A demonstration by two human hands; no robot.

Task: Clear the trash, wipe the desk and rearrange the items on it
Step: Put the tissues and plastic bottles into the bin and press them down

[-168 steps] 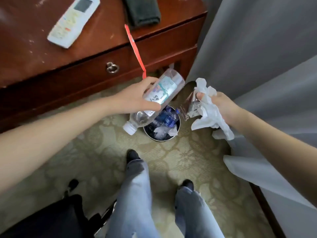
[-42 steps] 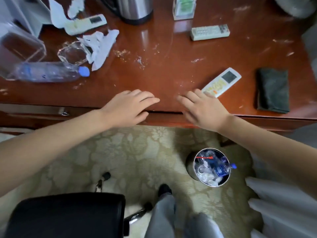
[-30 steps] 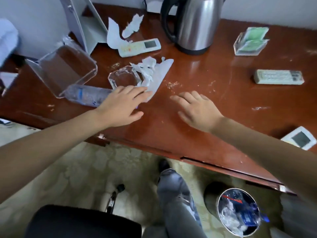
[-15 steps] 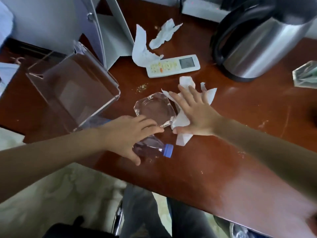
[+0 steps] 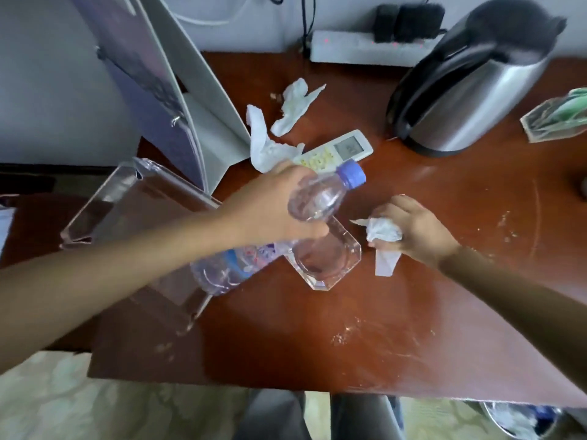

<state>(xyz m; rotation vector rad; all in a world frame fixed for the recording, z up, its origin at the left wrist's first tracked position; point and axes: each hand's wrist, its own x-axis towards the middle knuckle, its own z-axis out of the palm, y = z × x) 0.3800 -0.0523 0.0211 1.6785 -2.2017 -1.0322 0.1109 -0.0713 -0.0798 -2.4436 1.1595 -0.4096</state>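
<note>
My left hand (image 5: 270, 208) grips a clear plastic bottle (image 5: 314, 201) with a blue cap, lifted off the brown desk (image 5: 317, 338) and tilted, cap pointing up and right. My right hand (image 5: 413, 228) is closed around a crumpled white tissue (image 5: 382, 233), with a strip of it hanging onto the desk. A clear glass ashtray (image 5: 327, 258) sits between the hands, partly under the bottle. Two more white tissues (image 5: 295, 109) lie near the back, one (image 5: 263, 144) beside a white remote (image 5: 343, 150). Crumbs (image 5: 341, 336) dot the desk surface.
A steel kettle (image 5: 470, 90) stands at the back right, a power strip (image 5: 365, 47) behind it. A clear acrylic holder (image 5: 127, 211) lies at the left by a white stand (image 5: 197, 106). A small clear holder with green packets (image 5: 556, 122) sits far right. The bin (image 5: 521, 420) is on the floor at lower right.
My left hand has closed on the bottle and lifted it off the desk. My right hand has bunched the flat tissue into a ball. The view has moved closer to the desk.
</note>
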